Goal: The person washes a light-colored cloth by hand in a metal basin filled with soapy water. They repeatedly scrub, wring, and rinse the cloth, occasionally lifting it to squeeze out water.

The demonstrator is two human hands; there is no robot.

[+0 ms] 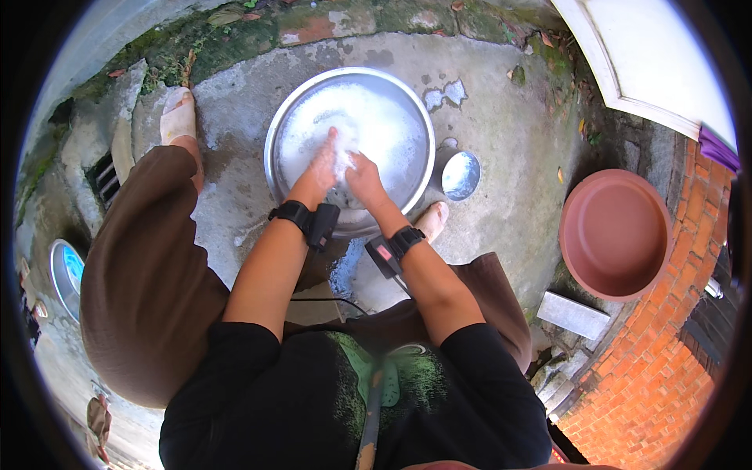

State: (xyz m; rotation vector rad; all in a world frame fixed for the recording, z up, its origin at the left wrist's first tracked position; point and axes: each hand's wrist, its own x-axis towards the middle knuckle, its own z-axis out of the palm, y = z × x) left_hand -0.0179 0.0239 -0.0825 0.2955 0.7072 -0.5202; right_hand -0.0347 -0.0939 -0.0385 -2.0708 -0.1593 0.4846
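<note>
A large round metal basin (427,155) stands on the concrete ground, with white suds (382,126) floating on grey water. Over its near left part is my left hand (322,164), wet and foamy, its fingers pointing away from me. My right hand (364,179) is close beside it, bent inward with the fingers partly curled. White foam lies between the two hands; whether either one grips something under it cannot be told. Just right of the basin stands a small metal container (461,176) with whitish contents.
A reddish-brown plastic tub (617,235) sits at the right by a brick surface (652,364), with a pale rectangular slab (573,315) below it. At far left are a metal basin (57,282) with something blue and a drain grate (107,179). A mossy kerb (252,44) runs behind.
</note>
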